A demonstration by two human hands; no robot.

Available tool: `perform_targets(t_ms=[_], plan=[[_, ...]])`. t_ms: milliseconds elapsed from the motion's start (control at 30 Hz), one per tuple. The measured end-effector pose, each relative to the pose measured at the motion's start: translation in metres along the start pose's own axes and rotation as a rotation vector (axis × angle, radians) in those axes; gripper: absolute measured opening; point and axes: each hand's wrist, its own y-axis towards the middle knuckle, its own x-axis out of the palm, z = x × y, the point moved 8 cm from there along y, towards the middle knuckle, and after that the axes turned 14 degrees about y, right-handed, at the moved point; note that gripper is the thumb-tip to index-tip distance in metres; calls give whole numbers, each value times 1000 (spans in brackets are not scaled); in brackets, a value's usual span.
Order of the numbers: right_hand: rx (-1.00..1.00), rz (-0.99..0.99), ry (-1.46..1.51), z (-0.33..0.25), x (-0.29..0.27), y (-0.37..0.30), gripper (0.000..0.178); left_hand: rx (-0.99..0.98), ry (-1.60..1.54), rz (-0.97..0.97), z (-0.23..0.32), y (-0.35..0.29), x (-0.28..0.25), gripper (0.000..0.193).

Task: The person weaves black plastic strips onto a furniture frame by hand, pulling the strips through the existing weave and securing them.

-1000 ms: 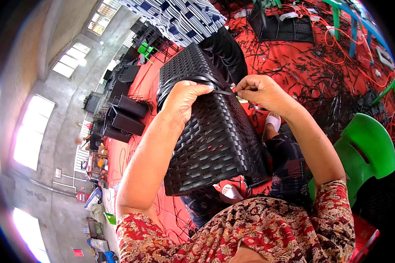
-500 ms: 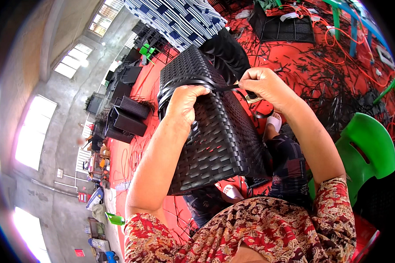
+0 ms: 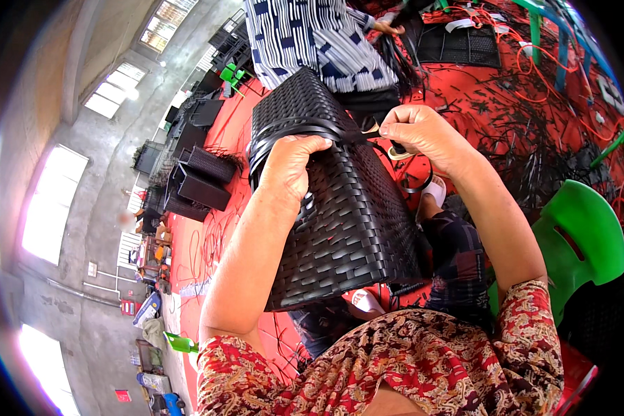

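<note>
A green chair [image 3: 593, 218] sits near right. Far off stands a person [image 3: 319, 41] in patterned clothing. Left, bright windows [image 3: 54, 204] line a grey wall [image 3: 111, 180] beyond dark boxes [image 3: 204, 191].

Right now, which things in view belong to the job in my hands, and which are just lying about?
In the job:
- large black woven piece, with the left hand on it
- black strip, pinched by the right hand

Just about:
- green chair
- black scraps at right
- dark woven pieces at left

Box [image 3: 340, 236] partly behind left grip [image 3: 288, 162]
</note>
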Motion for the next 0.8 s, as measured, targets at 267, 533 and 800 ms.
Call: perform_targets(t_ms=[267,533,800], plan=[[-62,-31,-114,6,17,13,14,34,56,-19,4,-4,1,19],[-69,-44,-229,15,26,18,14,199,726,-89,13,-9,-11,18],[-231,-55,-421,9,26,26,13,123,515,-250,7,8,-6,15]])
